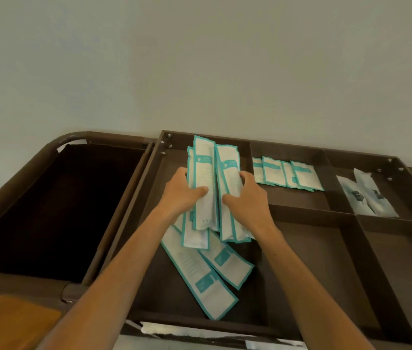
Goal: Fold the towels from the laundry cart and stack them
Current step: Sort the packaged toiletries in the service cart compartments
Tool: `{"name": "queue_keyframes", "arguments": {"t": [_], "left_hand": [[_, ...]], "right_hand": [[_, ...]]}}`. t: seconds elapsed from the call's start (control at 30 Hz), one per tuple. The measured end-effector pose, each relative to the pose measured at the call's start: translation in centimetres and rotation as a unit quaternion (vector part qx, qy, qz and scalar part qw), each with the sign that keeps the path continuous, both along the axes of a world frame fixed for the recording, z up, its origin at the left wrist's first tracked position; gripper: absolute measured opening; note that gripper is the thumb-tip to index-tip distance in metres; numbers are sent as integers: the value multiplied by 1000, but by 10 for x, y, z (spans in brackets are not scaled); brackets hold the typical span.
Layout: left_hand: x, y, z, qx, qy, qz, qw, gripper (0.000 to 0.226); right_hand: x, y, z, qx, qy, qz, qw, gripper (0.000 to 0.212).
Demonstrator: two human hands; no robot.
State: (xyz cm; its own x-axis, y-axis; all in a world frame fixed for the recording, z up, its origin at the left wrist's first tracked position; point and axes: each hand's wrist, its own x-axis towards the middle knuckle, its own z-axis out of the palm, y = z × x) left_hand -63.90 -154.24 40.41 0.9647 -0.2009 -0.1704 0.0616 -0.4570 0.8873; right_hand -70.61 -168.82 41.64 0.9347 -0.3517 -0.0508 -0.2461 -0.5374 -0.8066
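Packets [204, 173], teal-edged, in the curled fingers [244, 176] of left hand [182, 195] and right hand [246, 200]

Both bare forearms reach forward over the near edge of the cart tray [313, 261], converging above its left compartment. The left hand [181, 193] grips the left packet bundle [202, 173], thumb laid across its front. The right hand [246, 200] grips the right packet bundle [230, 170] just beside it, fingers curled round its right edge
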Motion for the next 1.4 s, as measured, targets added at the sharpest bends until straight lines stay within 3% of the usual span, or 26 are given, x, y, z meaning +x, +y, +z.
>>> {"name": "queue_keyframes", "arguments": {"t": [0.4, 0.67, 0.93, 1.1, 1.27, 1.4], "left_hand": [[-85, -116, 23, -35, 0, -83, 996, 41], [-142, -154, -9, 67, 29, -139, 988, 58], [-152, -150, -23, 123, 112, -116, 979, 59], [-156, -153, -22, 190, 3, -133, 973, 89], [-158, -156, -25, 197, -90, -116, 969, 61], [-156, -158, -27, 149, -47, -167, 974, 57]], "right_hand": [[-99, -105, 9, -15, -15, -66, 998, 64], [-153, -142, -22, 12, 46, -24, 999, 65], [-171, -140, -41, -21, 121, 36, 992, 69], [-171, -143, -39, -81, 151, 55, 984, 56], [-169, -141, -36, -92, 147, 34, 984, 58], [-171, -140, -37, -126, 147, -5, 981, 51]]}}
